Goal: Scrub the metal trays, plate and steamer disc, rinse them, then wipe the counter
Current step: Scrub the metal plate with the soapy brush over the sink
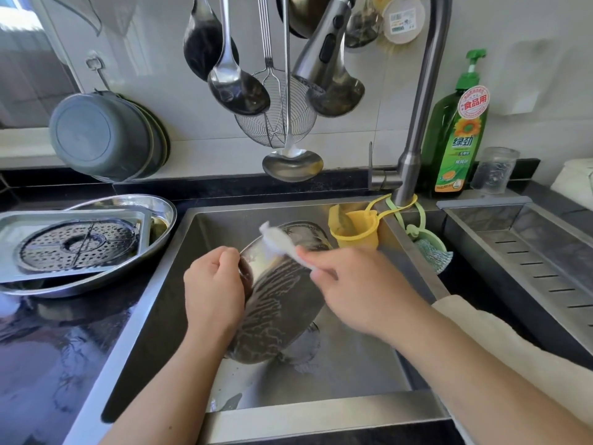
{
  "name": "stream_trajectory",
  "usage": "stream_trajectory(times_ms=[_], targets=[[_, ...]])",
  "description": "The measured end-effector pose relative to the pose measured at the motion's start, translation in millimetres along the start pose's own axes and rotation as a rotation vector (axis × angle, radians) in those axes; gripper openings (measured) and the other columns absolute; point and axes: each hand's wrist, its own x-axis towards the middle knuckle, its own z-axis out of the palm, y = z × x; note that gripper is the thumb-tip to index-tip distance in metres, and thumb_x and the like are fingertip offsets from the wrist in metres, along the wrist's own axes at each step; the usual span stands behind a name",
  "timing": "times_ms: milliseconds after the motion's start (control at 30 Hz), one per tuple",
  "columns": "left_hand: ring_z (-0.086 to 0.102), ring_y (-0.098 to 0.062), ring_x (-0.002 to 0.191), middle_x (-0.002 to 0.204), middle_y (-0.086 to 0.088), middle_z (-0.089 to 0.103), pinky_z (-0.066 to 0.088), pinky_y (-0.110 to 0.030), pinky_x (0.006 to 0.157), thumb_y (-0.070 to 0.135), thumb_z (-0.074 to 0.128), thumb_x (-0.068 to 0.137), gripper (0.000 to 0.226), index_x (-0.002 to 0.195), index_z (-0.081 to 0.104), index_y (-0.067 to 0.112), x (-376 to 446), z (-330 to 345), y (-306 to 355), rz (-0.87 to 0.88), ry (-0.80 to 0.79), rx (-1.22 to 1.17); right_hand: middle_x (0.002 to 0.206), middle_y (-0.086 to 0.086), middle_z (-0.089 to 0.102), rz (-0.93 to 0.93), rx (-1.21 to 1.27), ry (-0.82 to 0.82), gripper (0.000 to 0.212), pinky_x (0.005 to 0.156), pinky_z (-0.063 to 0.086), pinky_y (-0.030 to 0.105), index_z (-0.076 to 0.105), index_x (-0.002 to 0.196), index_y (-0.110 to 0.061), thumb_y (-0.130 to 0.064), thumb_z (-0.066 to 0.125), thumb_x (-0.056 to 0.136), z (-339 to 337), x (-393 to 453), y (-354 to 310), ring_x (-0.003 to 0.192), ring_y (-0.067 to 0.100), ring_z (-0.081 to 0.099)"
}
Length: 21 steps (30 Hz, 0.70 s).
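metal plate (282,303) tilted in sink (353,374) | left hand (213,290) grips rim | right hand (359,290) pinches white cloth (279,242)

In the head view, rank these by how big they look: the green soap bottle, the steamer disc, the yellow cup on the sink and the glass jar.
1. Steamer disc, about level with
2. soap bottle: the disc is nearer the camera, so I won't rank these two
3. Yellow cup
4. Glass jar

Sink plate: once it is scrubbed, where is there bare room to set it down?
Bare sink floor lies in front of the plate, toward the near rim. Dark counter in front of the stacked trays is bare too. The back right corner, by the yellow holder, is crowded.
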Motion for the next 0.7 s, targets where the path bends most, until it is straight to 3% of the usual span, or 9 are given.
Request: stream_trajectory(times_ms=[67,133,200,300,367,433,533,633,700], targets=[[0.035,-0.011,0.055,0.053,0.003,0.042,0.03,-0.038,0.058,0.018,0.044,0.086,0.031,0.059,0.044,0.005,0,0,1,0.008,0.0,0.002,0.093,-0.003,0.068,-0.09,-0.013,-0.062,0.049,0.051,0.03,0.022,0.044,0.136,-0.067,-0.03,0.048,0.104,9,-5,-12,0.062,0.008,0.04],[0.032,-0.011,0.058,0.059,-0.002,0.039,0.027,-0.037,0.059,0.011,0.044,0.09,0.029,0.066,0.041,-0.004,1,2,0,-0.013,-0.003,-0.027,0.087,-0.003,0.067,-0.049,-0.056,-0.005,0.055,0.051,0.033,0.026,0.039,0.129,-0.078,-0.029,0.046,0.105,5,4,-4,0.06,0.009,0.04],[0.034,-0.013,0.062,0.062,-0.005,0.039,0.027,-0.036,0.061,0.01,0.044,0.088,0.026,0.069,0.04,-0.007,2,5,-2,-0.033,-0.021,-0.063,0.076,-0.01,0.057,0.026,-0.106,0.097,0.047,0.048,0.032,0.025,0.042,0.141,-0.062,-0.03,0.044,0.106,1,9,7,0.058,0.005,0.04],[0.039,-0.017,0.066,0.063,-0.006,0.045,0.032,-0.039,0.064,0.022,0.043,0.077,0.029,0.066,0.048,-0.004,3,5,-3,-0.067,-0.061,-0.17,0.101,-0.003,0.07,-0.077,-0.048,0.009,0.045,0.06,0.039,0.025,0.045,0.144,-0.053,-0.032,0.048,0.104,15,-1,-2,0.071,0.012,0.055],[0.049,-0.023,0.07,0.064,-0.005,0.054,0.039,-0.042,0.069,0.035,0.043,0.08,0.036,0.057,0.06,0.013,5,5,-3,-0.176,-0.056,-0.307,0.112,-0.001,0.071,-0.177,-0.059,-0.062,0.046,0.069,0.039,0.028,0.046,0.142,-0.055,-0.032,0.049,0.103,26,-6,-14,0.088,0.02,0.063],[0.056,-0.028,0.074,0.065,-0.006,0.061,0.045,-0.045,0.078,0.058,0.04,0.085,0.053,0.054,0.063,0.023,7,7,-1,-0.328,-0.081,-0.455,0.103,-0.001,0.07,-0.127,-0.078,0.017,0.046,0.064,0.041,0.03,0.046,0.142,-0.056,-0.032,0.049,0.103,24,5,-8,0.083,0.023,0.062],[0.067,-0.038,0.08,0.075,-0.015,0.072,0.053,-0.054,0.094,0.08,0.031,0.082,0.072,0.056,0.066,0.023,6,7,-1,-0.354,-0.146,-0.451,0.09,-0.005,0.061,-0.073,-0.091,0.045,0.046,0.063,0.048,0.035,0.045,0.145,-0.053,-0.031,0.048,0.104,24,6,-2,0.081,0.02,0.06],[0.069,-0.038,0.083,0.077,-0.012,0.075,0.051,-0.062,0.099,0.084,0.027,0.086,0.078,0.061,0.07,0.023,3,5,3,-0.332,-0.15,-0.446,0.106,-0.003,0.071,-0.155,-0.096,-0.071,0.047,0.067,0.043,0.032,0.045,0.144,-0.055,-0.032,0.047,0.103,34,-7,-20,0.085,0.019,0.059],[0.07,-0.033,0.082,0.078,-0.01,0.076,0.052,-0.057,0.098,0.078,0.025,0.097,0.08,0.063,0.071,0.021,3,5,6,-0.374,-0.144,-0.491,0.097,-0.003,0.067,-0.118,-0.117,0.017,0.047,0.064,0.042,0.032,0.044,0.145,-0.054,-0.032,0.047,0.104,32,5,-13,0.083,0.02,0.061]])
